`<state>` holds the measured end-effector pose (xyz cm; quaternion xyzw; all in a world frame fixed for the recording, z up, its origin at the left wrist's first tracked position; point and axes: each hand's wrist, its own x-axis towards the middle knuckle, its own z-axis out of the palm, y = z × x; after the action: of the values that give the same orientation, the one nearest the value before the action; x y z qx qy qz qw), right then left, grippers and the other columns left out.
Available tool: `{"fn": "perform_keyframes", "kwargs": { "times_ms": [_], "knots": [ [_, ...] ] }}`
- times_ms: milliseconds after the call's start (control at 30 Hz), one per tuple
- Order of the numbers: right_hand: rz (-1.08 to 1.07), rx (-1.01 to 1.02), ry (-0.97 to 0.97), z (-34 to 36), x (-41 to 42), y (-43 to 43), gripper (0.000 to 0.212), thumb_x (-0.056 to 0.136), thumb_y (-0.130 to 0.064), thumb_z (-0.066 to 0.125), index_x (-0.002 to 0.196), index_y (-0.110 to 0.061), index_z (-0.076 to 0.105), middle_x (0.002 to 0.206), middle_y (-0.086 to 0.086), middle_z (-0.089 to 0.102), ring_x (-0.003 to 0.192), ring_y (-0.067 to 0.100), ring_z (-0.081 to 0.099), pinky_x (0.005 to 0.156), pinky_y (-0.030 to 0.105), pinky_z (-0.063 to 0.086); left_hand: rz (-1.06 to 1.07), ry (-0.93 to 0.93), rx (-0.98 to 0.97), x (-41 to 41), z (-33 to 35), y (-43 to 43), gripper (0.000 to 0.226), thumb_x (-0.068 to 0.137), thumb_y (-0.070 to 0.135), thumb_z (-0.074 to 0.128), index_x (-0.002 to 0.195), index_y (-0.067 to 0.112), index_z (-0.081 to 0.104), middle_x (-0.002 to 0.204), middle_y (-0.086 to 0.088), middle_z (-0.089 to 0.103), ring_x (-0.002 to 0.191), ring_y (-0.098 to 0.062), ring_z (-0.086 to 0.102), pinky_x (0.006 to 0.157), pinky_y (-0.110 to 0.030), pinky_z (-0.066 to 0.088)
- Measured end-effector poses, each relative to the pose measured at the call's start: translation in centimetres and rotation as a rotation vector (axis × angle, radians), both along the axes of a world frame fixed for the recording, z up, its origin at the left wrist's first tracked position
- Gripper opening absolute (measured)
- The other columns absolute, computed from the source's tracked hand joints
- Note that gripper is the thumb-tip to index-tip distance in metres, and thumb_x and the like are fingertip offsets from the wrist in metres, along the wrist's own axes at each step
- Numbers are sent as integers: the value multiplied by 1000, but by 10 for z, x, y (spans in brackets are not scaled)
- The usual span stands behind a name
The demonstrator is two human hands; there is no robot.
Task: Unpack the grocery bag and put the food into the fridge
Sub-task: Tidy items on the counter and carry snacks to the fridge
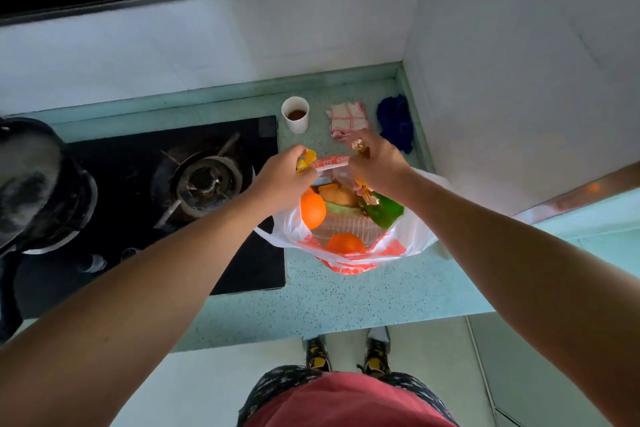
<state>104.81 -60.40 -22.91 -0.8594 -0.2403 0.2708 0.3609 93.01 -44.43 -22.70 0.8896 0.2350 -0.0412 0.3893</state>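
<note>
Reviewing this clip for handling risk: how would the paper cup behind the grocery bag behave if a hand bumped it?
The paper cup looks thin-walled and light, so it would probably slide or tip easily. It holds a little dark liquid, so a tip would likely spill onto the counter. It stands free near the stove, with nothing bracing it.

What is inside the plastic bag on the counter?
The bag holds two oranges, a green packet, a clear tray and yellowish food. Anything under these is hidden.
</note>
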Motion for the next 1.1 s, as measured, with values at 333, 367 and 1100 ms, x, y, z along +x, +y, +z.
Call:
{"fn": "perform_keyframes", "kwargs": {
  "times_ms": [333, 367, 1100],
  "knots": [
    [165, 56, 100, 59, -27, -3, 27, 94, -7, 54, 117, -21, 57, 85, 11, 67, 45, 13, 56, 40, 24, 43, 166, -112, 94, -50, 50, -23, 20, 98, 32, 54, 90, 13, 56, 75, -8, 60, 63, -17, 55, 61, -36, 44],
    [187, 47, 107, 61, -33, 0, 25, 94, -7, 55, 116, -20, 56, 85, 11, 69, 43, 12, 57, 40, 24, 43, 192, -108, 102, -61, 50, -28, 19, 99, 31, 54, 87, 16, 54, 71, -5, 58, 61, -15, 53, 60, -34, 42],
    [1269, -53, 131, 58, -419, 8, 21, 94, -15, 54, 111, -20, 65, 74, 2, 58, 49, 7, 51, 49, 19, 43, 1221, 90, 104, -507, 44, -214, 23, 97, 37, 50, 79, 23, 48, 73, -1, 58, 64, -19, 55, 55, -28, 41]
  ]
}}
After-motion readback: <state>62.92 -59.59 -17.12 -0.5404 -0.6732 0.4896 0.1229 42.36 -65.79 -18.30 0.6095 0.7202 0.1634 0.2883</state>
